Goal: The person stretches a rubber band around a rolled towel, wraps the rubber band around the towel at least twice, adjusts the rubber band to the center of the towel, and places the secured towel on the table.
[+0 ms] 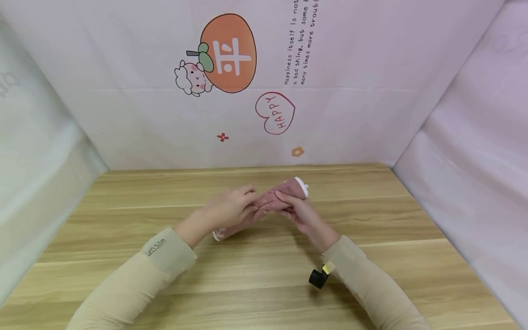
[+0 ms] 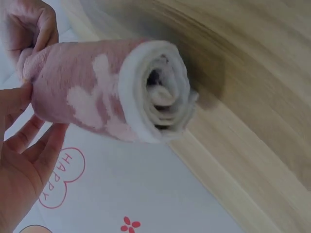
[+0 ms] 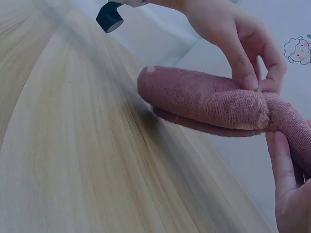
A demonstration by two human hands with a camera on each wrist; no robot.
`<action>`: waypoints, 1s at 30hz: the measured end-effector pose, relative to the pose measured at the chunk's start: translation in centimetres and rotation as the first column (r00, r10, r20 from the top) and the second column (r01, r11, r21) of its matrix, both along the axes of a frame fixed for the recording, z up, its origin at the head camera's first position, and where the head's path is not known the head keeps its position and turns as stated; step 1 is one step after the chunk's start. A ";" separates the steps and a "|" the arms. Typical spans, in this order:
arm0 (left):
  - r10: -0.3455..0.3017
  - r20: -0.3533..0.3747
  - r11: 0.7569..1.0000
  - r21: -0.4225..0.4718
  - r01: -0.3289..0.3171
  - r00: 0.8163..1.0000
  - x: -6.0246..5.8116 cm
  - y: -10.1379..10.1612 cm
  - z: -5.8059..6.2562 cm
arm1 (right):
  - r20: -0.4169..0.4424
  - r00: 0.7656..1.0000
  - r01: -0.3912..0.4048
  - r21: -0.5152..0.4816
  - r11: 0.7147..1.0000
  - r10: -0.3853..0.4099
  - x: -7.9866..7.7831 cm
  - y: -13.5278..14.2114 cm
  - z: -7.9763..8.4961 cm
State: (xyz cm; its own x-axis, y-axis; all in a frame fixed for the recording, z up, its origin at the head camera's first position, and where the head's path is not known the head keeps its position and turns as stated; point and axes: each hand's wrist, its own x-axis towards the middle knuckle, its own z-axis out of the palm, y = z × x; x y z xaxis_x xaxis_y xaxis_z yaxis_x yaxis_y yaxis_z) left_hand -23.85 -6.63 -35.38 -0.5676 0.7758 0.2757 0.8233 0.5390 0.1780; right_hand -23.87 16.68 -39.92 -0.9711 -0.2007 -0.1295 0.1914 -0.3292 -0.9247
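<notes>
A pink towel (image 1: 240,226) with white edges and pale patterns is rolled up and held just above the table, cinched at its middle. Its spiral end (image 2: 158,92) faces the left wrist view. The left hand (image 1: 231,206) is at the narrow middle, thumb and finger pinching what looks like a thin yellowish band (image 3: 259,89), mostly hidden by the fingers. On the other half, the right hand (image 1: 303,213) grips the roll, thumb on top and fingers underneath. The right wrist view shows the near half of the roll hanging free over the wood.
The wood-grain table (image 1: 247,293) is enclosed by white printed cloth at the back (image 1: 350,114) and sides. A small black camera (image 1: 318,278) sticks out from the right wrist, low over the table.
</notes>
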 end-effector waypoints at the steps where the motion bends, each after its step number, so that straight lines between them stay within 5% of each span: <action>1: 0.010 0.023 1.000 0.011 -0.010 1.000 0.0 0.2 0.0 | 0.004 1.000 -0.004 -0.006 1.000 0.004 0.0 0.0 0.0; 11: 0.140 0.250 0.988 0.023 -0.150 0.958 0.2 1.1 0.1 | 0.100 0.994 0.056 -0.126 0.990 -0.044 -0.1 0.1 0.6; 22: 0.115 0.260 0.993 0.000 -0.119 0.959 -0.4 0.5 -0.5 | 0.044 0.997 0.071 -0.095 0.993 -0.067 -0.3 0.5 -0.1; 30: 0.062 0.205 0.998 0.018 -0.068 0.977 -0.5 -0.1 -0.9 | 0.061 0.997 0.046 -0.072 0.996 -0.042 -0.2 0.5 -0.1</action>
State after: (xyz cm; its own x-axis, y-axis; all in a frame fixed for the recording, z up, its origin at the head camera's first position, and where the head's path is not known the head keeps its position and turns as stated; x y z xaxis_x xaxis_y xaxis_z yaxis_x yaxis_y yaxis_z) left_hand -24.39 -6.75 -36.25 -0.6629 0.7297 0.1678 0.7315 0.5833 0.3530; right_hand -24.10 17.16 -40.05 -0.9701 -0.1690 -0.1739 0.2293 -0.4052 -0.8850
